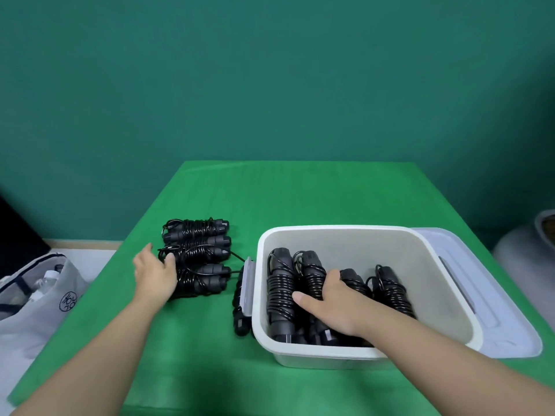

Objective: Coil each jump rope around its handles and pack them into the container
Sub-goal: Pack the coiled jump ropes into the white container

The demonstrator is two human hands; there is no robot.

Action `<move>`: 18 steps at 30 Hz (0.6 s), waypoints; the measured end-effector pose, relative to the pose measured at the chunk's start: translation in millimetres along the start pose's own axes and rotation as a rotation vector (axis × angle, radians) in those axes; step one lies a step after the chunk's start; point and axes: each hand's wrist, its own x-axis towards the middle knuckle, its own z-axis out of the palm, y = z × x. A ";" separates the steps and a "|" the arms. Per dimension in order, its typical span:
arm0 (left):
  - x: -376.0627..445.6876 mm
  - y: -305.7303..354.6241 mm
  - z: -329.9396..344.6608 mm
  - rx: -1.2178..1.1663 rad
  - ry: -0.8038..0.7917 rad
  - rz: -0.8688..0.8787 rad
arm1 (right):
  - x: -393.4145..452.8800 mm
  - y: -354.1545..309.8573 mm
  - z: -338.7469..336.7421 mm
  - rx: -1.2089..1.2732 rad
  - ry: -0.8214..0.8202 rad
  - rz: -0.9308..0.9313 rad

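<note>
The right hand (333, 298) lies inside the white container (345, 235), fingers curled over a coiled jump rope (312, 277) in the row of four there, apparently settling it. The left hand (156, 273) reaches with loose, open fingers onto the pile of coiled ropes (198, 250) on the table (300, 190) to the left; next it likely must grip one and carry it right

The person is wearing nothing on either forearm: left hand (156, 273) and right hand (332, 304) are showing bare, without sleeves.
</note>
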 end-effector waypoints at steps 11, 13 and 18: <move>63.5 -18.1 7.1 -0.167 -0.254 -0.350 | 3.6 1.7 0.1 0.031 -0.031 0.018; 71.6 -22.1 8.6 -0.195 -0.291 -0.386 | 4.3 1.7 -0.6 0.037 -0.039 0.021; 61.9 -19.3 9.6 -0.107 -0.229 -0.354 | 4.7 2.4 -0.9 0.046 -0.046 0.020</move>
